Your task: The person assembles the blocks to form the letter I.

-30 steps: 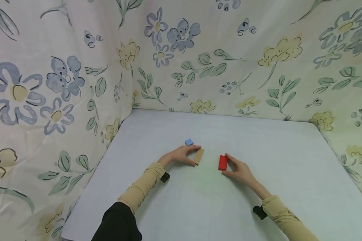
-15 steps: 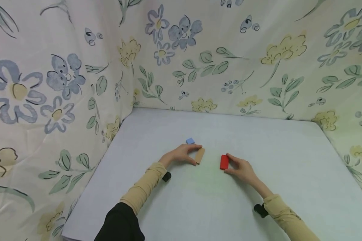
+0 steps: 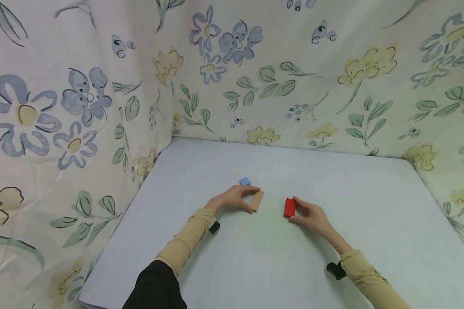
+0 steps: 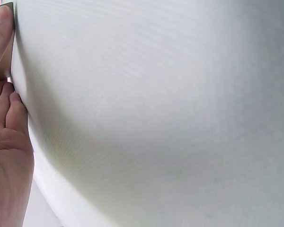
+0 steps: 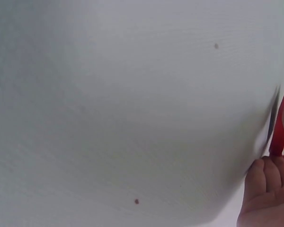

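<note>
In the head view, my left hand (image 3: 232,198) pinches a flat, plain wooden block (image 3: 257,201) between thumb and fingers at its two ends. To the right of it, my right hand (image 3: 311,218) grips a red block (image 3: 289,208) the same way, thumb at the near end and fingertip at the far end. A gap separates the two blocks. Just beyond the left fingers lies a small blue block (image 3: 245,181), touched by no thumb. The left wrist view catches the left thumb on the wooden block; the right wrist view has the red block (image 5: 280,127) at its edge.
A white tabletop (image 3: 216,266) spreads under both hands. Flower-printed cloth (image 3: 274,81) hangs along its back and sides. Each wrist wears a small black device, and a dark sleeve (image 3: 154,287) covers the left upper arm.
The head view has shifted slightly. Both hands keep their grips almost in place; the right thumb sits a little nearer the right corner of the red block.
</note>
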The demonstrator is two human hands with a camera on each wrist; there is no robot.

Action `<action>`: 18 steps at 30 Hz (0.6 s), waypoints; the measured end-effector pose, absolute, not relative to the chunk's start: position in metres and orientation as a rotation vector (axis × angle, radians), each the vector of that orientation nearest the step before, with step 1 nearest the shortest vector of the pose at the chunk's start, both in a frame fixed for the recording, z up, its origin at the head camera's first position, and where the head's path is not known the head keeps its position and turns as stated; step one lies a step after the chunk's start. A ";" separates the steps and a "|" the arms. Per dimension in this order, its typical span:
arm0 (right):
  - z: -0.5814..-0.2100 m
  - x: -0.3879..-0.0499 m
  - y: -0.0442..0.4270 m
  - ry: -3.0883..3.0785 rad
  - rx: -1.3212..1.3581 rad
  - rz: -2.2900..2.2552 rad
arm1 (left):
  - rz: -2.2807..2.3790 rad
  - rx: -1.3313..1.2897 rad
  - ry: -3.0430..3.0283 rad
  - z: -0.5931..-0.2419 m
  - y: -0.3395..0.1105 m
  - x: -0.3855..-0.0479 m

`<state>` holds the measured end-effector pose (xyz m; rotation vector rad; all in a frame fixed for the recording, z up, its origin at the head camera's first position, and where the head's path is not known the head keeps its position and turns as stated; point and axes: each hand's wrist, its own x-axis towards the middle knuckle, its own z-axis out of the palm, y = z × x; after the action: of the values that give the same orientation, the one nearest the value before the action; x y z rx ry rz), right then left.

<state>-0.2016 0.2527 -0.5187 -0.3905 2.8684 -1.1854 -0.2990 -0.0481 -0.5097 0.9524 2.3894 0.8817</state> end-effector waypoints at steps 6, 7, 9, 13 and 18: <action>-0.514 -0.202 0.254 2.821 -0.366 -1.200 | 0.868 0.960 2.394 -0.510 -0.047 -0.298; -0.514 -0.203 0.254 2.816 -0.370 -1.212 | 0.869 0.967 2.393 -0.510 -0.046 -0.298; -0.512 -0.204 0.254 2.810 -0.383 -1.241 | 0.873 0.979 2.392 -0.509 -0.046 -0.298; -0.509 -0.208 0.254 2.778 -0.420 -1.308 | 0.898 0.982 2.382 -0.508 -0.047 -0.298; -0.504 -0.210 0.252 2.758 -0.431 -1.331 | 0.904 0.993 2.384 -0.508 -0.050 -0.297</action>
<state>-0.2101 0.2521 -0.5044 -0.4308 2.7582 -1.3312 -0.2973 -0.0498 -0.5076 0.9933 2.3838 0.9041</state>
